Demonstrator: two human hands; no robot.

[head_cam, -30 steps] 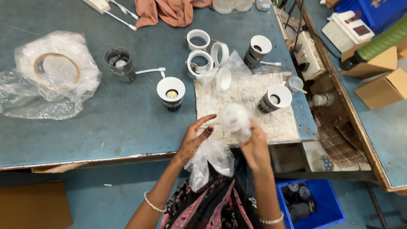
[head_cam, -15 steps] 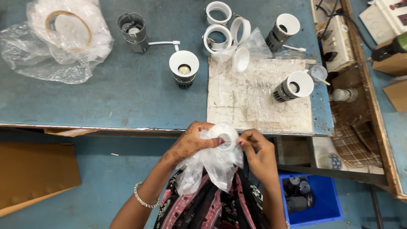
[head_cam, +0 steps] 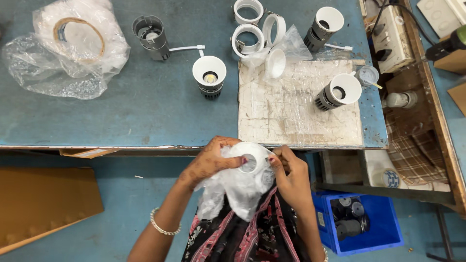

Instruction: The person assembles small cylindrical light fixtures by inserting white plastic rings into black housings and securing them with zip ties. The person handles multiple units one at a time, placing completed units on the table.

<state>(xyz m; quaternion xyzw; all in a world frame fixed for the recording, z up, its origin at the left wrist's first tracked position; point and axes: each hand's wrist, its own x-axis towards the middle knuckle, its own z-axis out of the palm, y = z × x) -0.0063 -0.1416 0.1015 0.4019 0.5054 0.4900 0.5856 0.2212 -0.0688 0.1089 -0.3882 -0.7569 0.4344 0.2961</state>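
The blue surface (head_cam: pixel 121 111) fills the far part of the view. On its right half lies a worn white board (head_cam: pixel 291 111), reaching to the near edge. At the far left there is a heap of clear plastic wrap (head_cam: pixel 43 73) with a roll of brown tape (head_cam: pixel 80 36) inside it. Near the floor on the right stands a blue bin (head_cam: pixel 383 213) with dark round parts in it.

The person holds the work close to the body, just in front of the near edge of the surface. Both hands grip a white ring (head_cam: pixel 248 157) that sits in a thin plastic bag (head_cam: pixel 238 191); the bag hangs down from the ring. The left hand (head_cam: pixel 211 162) has the fingers curled over the left side of the ring, and the thumb is pressed on its rim. The right hand (head_cam: pixel 291 174) pinches the right side of the rim between thumb and fingers.

On the surface stand several small lamps: a grey lamp body (head_cam: pixel 151 36) at the far left, a lamp with white cone (head_cam: pixel 209 75) in the middle, and a lamp lying on the board (head_cam: pixel 340 91). Loose white rings (head_cam: pixel 248 36) lie at the far side.
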